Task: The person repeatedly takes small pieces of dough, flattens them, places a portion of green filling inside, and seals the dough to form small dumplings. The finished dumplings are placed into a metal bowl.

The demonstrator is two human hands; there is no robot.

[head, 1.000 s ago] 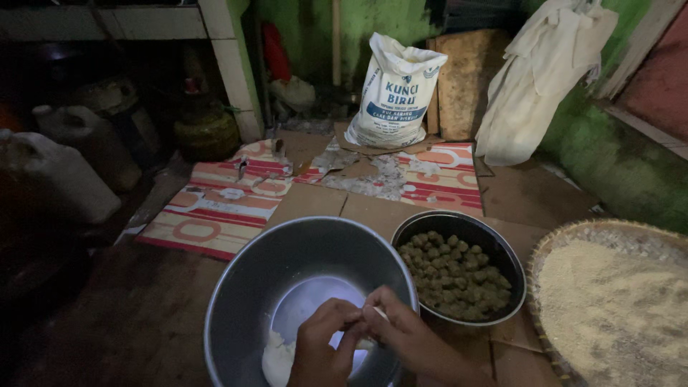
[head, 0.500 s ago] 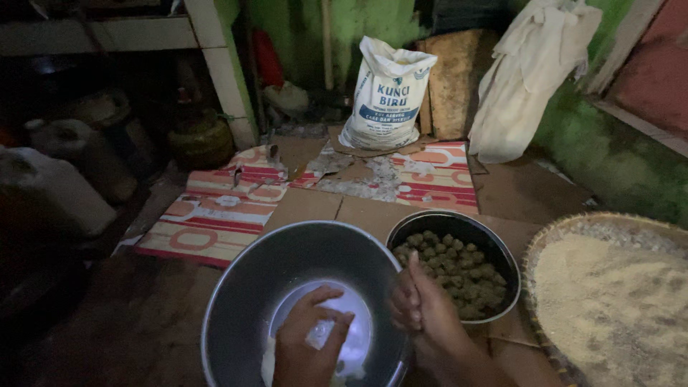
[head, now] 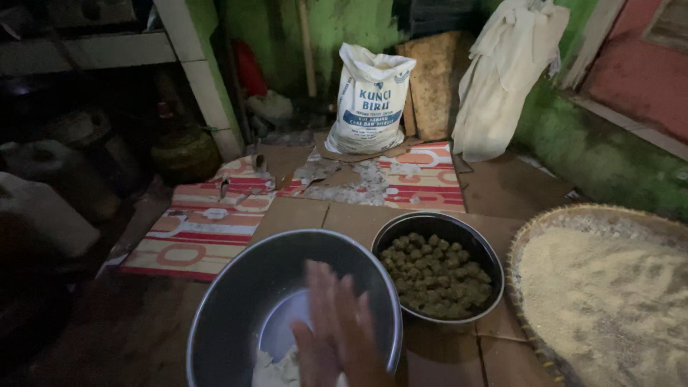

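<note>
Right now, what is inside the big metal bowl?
The big metal bowl holds some white dough at its bottom. The blurred hands cover the rest.

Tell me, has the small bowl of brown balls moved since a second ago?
No. The small dark bowl of brown balls sits in the same spot, touching the big metal basin's right rim, beside the woven tray.

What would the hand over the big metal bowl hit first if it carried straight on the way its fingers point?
Probably the far inner wall of the large metal bowl. The hand is motion-blurred, fingers pointing up and away over the white dough. Which hand it is, and its height above the rim, cannot be told.
</note>
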